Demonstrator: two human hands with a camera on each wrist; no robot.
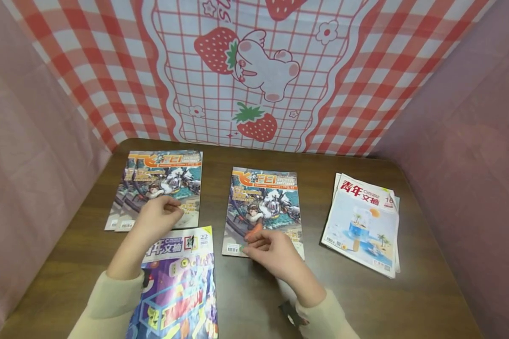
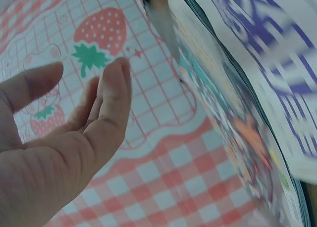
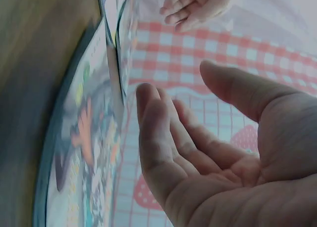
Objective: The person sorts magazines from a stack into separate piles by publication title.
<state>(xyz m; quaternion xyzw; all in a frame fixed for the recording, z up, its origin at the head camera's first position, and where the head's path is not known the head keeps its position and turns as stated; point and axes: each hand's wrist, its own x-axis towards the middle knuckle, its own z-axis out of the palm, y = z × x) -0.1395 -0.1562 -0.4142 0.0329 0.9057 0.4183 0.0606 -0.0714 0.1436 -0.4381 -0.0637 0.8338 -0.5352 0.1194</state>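
"FEI magazine [image 1: 263, 212] first: lying where?"

"Flat on the brown surface [image 1: 246, 301], near the middle, cover up, partly hidden at the bottom by the right hand [image 1: 275, 252]."

"And the hands: clamped on anything?"

"On nothing, each with the thumb apart from loosely bent fingers. Just above the magazine's lower part with the right hand; over the lower end of overlapping FEI copies [image 1: 169, 179], on the left, with the left hand [image 1: 159, 216]."

"Next to those copies?"

"Purple-covered magazine [image 1: 178, 287] numbered 22, just in front, partly behind a pale sleeve [image 1: 112, 294]."

"Farther out?"

"On the right, well apart, a pile of magazines [image 1: 362, 226] with a beach scene on top. Beyond, a red-and-white checked cloth [image 1: 254, 75] with strawberries, between pink drapes [image 1: 29, 141]."
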